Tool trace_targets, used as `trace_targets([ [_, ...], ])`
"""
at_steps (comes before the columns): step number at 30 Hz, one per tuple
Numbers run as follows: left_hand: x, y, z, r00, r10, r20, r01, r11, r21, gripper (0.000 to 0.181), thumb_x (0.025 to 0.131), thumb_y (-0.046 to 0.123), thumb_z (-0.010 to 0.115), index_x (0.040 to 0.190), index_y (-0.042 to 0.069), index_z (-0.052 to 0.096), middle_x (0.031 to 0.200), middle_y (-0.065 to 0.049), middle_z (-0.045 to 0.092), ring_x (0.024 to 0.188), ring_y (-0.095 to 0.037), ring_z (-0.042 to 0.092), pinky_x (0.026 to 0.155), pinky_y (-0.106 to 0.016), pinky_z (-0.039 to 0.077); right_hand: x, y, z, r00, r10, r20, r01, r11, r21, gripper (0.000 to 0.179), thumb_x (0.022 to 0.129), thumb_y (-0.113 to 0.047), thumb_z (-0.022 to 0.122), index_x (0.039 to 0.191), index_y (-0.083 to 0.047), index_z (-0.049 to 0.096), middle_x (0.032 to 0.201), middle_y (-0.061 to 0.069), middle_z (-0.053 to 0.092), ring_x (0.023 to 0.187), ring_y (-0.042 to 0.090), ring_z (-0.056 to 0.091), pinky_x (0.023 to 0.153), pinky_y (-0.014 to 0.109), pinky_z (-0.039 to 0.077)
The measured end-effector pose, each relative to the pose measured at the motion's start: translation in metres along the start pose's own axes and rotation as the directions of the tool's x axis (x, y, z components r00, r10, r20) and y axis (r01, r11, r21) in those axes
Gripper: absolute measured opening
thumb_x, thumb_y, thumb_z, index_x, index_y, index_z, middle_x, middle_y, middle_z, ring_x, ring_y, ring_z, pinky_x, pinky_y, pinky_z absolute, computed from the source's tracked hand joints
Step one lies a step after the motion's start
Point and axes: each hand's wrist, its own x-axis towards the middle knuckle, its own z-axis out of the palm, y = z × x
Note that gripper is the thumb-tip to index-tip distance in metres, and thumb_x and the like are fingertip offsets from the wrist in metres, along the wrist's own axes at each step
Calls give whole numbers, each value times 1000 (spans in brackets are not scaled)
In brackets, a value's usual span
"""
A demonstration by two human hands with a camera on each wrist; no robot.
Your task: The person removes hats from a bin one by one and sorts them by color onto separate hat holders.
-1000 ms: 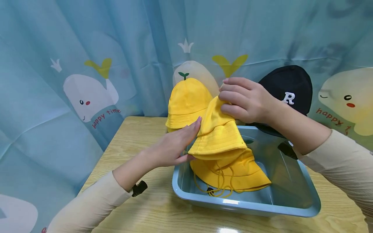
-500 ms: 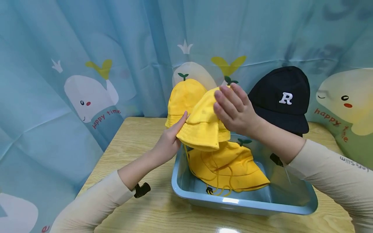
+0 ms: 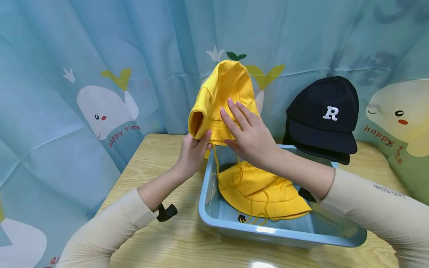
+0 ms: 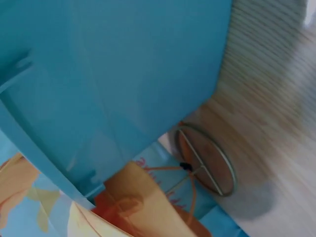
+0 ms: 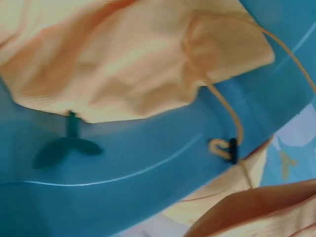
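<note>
My left hand (image 3: 191,155) pinches the brim of a yellow bucket hat (image 3: 231,87) between thumb and fingers, above the bin's far left part. The hat stands upright, a green sprout on its crown, one side of the brim curled into a tube. Flat against its right side lie the extended fingers of my right hand (image 3: 253,137). A second yellow bucket hat (image 3: 264,193) lies on its side in the blue plastic bin (image 3: 268,232), its chin cord (image 5: 224,106) loose. In the right wrist view this hat's green sprout (image 5: 71,143) shows over the bin floor.
Black caps (image 3: 321,111), the front one lettered R, are stacked behind the bin's right side. A round wire base (image 4: 230,170) stands on the wooden table (image 3: 161,245) beside the bin. A blue printed curtain (image 3: 151,74) hangs behind.
The held hat has risen and moved left, turned so its curled brim faces me. It now covers the yellow hat standing behind. My right hand has lowered from its crown to its side.
</note>
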Motion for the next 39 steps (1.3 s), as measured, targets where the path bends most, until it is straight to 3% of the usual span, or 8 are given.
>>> trace_targets([
  [5, 1, 3, 0, 987, 54, 150, -64, 996, 60, 19, 94, 1, 53, 108, -12, 52, 91, -23, 60, 77, -29, 60, 73, -37, 54, 7, -2, 4, 998, -8, 61, 2, 996, 91, 75, 80, -29, 76, 134, 11, 42, 136, 31, 45, 125, 44, 45, 103, 48, 39],
  [11, 5, 3, -9, 919, 143, 367, -185, 980, 80, 27, 91, -1, 57, 117, -9, 49, 100, -17, 59, 85, -19, 59, 76, -27, 52, 9, 4, 2, 984, -71, 164, 20, 955, 297, 83, 86, -28, 70, 140, 16, 24, 140, 31, 39, 128, 40, 42, 106, 46, 37],
  [14, 9, 3, -14, 897, 160, 412, -233, 964, 132, 23, 91, -5, 55, 113, -9, 50, 94, -16, 57, 79, -19, 55, 71, -28, 49, 12, 11, -3, 954, -102, 282, -19, 918, 395, 85, 88, -16, 67, 145, 12, 10, 145, 29, 33, 132, 37, 38, 108, 45, 34],
  [17, 12, 4, -20, 900, 121, 418, -217, 958, 190, 17, 95, -4, 49, 111, -8, 51, 81, -11, 52, 67, -17, 48, 63, -28, 43, 17, 18, -10, 906, -126, 404, -74, 893, 444, 82, 90, -2, 60, 149, 3, 2, 148, 21, 33, 129, 30, 43, 106, 41, 36],
  [21, 18, 8, -26, 915, 151, 374, -260, 930, 261, 12, 98, -2, 42, 103, -5, 53, 69, -7, 44, 54, -15, 39, 54, -27, 36, 26, 27, -21, 896, -114, 428, -90, 899, 428, 72, 92, 3, 56, 150, -2, 15, 147, 14, 39, 128, 25, 46, 104, 39, 40],
  [27, 30, 24, -37, 911, 371, 180, -412, 841, 351, 12, 93, -8, 48, 84, -10, 56, 69, -18, 56, 54, -21, 49, 53, -24, 39, 31, 41, -31, 988, -39, 151, -2, 964, 266, 51, 86, 6, 62, 134, 6, 47, 130, 18, 57, 103, 33, 63, 74, 43, 55],
  [32, 44, 39, -56, 940, 339, -39, -321, 917, 238, 20, 93, -6, 50, 105, -12, 65, 103, -23, 67, 83, -19, 67, 67, -18, 54, 31, 50, -35, 998, 60, -10, -57, 980, 189, 45, 86, 7, 62, 130, 8, 50, 123, 22, 60, 102, 37, 63, 73, 47, 55],
  [39, 62, 47, -86, 862, 488, -139, -440, 856, 273, 35, 92, -8, 51, 127, -8, 52, 131, -22, 54, 126, -23, 51, 103, -31, 41, 36, 68, -47, 977, 195, -84, -179, 970, 165, 48, 91, -3, 60, 135, 7, 45, 122, 25, 60, 107, 37, 61, 88, 46, 51],
])
